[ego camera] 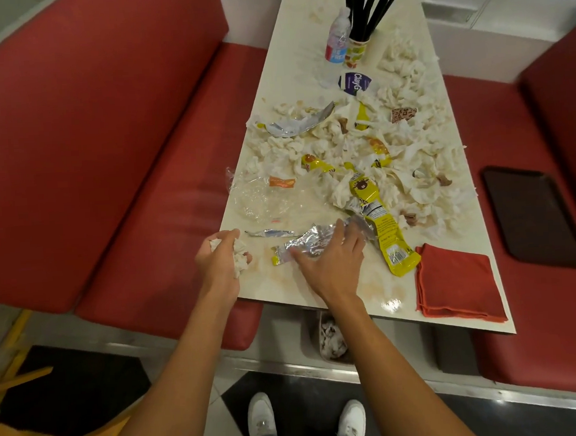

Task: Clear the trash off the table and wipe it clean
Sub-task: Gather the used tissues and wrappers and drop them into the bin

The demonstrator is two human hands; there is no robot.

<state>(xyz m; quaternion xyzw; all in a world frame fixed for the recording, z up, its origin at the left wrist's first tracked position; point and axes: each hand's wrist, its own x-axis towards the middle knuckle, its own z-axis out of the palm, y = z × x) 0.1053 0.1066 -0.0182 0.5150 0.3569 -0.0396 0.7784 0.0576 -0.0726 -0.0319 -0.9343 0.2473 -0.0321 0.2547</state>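
Observation:
A cream table [292, 82] is strewn with crumpled white tissues [406, 75], foil and yellow wrappers. At its near left corner my left hand [220, 259] grips a wad of crumpled tissue [239, 256]. My right hand [333, 262] lies with spread fingers on a silver foil wrapper [310, 241] near the front edge. A long yellow snack packet [383, 225] lies just to its right. A folded red cloth [455, 281] sits at the near right corner. A clear plastic bag [262, 199] lies flat beyond my left hand.
A bin [331, 338] holding tissues stands on the floor under the table's front edge. Red bench seats [164, 198] flank both sides; a dark tray [532, 216] rests on the right one. A water bottle [338, 36] and a cup of black straws [359, 50] stand at the far end.

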